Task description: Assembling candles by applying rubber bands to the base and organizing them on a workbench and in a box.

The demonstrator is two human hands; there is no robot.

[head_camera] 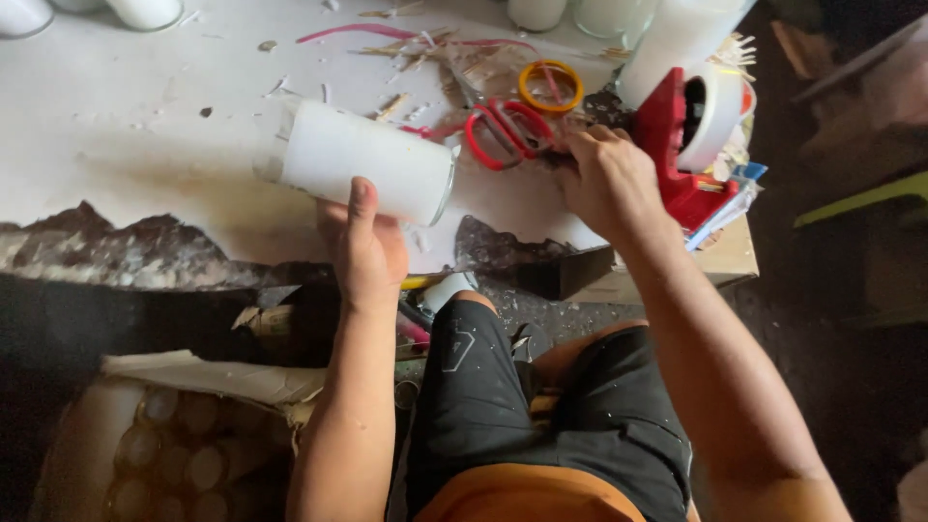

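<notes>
The left hand (pixel 365 249) grips a white candle jar (pixel 365 174) tipped on its side over the near table edge (pixel 145 193); the right hand (pixel 604 179) closes by the red scissors (pixel 507 130), contents hidden; keeping the jar steady and level looks wise.

Right hand (pixel 604 179) fingertips hidden behind knuckles; grasp unclear; white jars (pixel 145 12) cut off at top edge

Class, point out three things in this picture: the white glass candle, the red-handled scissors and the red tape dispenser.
white glass candle (pixel 362 174), head view, on the middle of its white side.
red-handled scissors (pixel 498 133), head view, on the red handle loops.
red tape dispenser (pixel 667 130), head view, on its red body.
</notes>
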